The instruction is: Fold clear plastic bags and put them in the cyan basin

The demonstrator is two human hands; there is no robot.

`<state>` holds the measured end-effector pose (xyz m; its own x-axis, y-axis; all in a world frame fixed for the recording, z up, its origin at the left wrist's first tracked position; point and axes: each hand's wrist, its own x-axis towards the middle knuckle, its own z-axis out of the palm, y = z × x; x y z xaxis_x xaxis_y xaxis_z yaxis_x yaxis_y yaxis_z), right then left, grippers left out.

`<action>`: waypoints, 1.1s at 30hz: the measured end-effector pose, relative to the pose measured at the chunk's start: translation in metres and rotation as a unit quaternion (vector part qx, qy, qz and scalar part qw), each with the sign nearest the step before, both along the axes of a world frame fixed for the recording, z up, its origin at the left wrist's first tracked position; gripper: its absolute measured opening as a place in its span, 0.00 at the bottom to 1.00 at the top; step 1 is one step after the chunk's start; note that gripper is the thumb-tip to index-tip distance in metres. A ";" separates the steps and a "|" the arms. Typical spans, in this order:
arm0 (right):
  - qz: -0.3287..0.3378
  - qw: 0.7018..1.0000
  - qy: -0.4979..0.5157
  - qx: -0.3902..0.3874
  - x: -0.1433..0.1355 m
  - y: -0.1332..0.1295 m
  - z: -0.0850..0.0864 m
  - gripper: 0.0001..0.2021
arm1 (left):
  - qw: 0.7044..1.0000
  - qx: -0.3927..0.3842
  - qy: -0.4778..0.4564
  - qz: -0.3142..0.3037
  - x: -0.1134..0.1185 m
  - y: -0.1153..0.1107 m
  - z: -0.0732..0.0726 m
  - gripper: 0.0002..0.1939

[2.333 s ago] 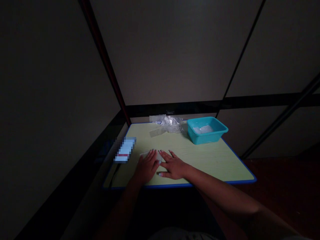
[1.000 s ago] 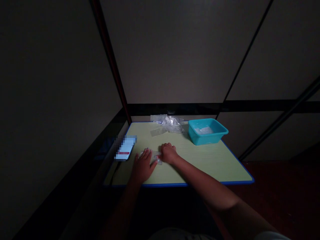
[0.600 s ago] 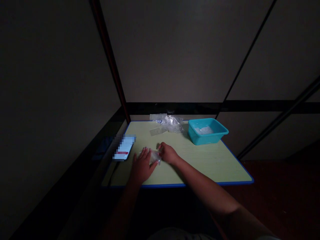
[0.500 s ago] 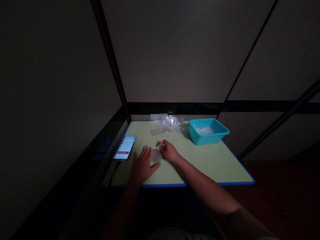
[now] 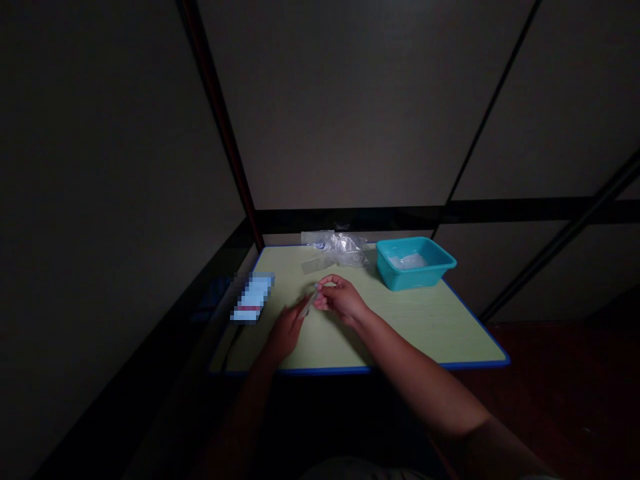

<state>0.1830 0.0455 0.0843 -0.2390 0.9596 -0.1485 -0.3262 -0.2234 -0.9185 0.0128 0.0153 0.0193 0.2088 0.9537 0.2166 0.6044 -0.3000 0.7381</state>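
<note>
A small, flat, translucent plastic piece [image 5: 310, 304] is tilted up on edge between my two hands, above the table. The thumb and fingers of my right hand [image 5: 344, 301] pinch its upper edge. My left hand [image 5: 286, 331] grips the lower left side, and some of its fingers are hidden behind the piece. Whether this is a small bag or a folded sheet is hard to tell in the dim light.
Crumpled clear plastic bags [image 5: 343, 248] lie along the back of the pale green table [image 5: 400, 333]. A turquoise basin [image 5: 415, 277] with clear plastic inside stands back right. At the left edge rests a lit phone [image 5: 253, 298], blurred out. Dark walls rise behind and left.
The plastic piece lay flat under my spread left hand; now it is lifted and tilted up. My left hand has turned and closed on it, while my right hand pinches its top.
</note>
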 end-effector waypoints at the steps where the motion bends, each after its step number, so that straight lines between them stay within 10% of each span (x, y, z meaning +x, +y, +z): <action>1: 0.001 1.000 0.010 -0.008 0.003 -0.001 0.003 0.12 | 0.999 -0.014 -0.029 -0.007 0.001 -0.001 0.000 0.24; 16: -0.032 0.991 0.101 -0.078 0.031 -0.003 0.016 0.08 | 0.912 -0.151 -0.375 -0.063 0.041 -0.003 0.009 0.33; 27: -0.022 0.982 0.137 -0.129 0.047 0.000 -0.005 0.09 | 0.857 -0.269 -0.439 -0.018 0.053 -0.013 0.013 0.25; 33: -0.008 0.977 0.140 -0.161 0.066 -0.006 -0.017 0.08 | 0.887 -0.283 -0.364 0.017 0.044 -0.011 0.014 0.30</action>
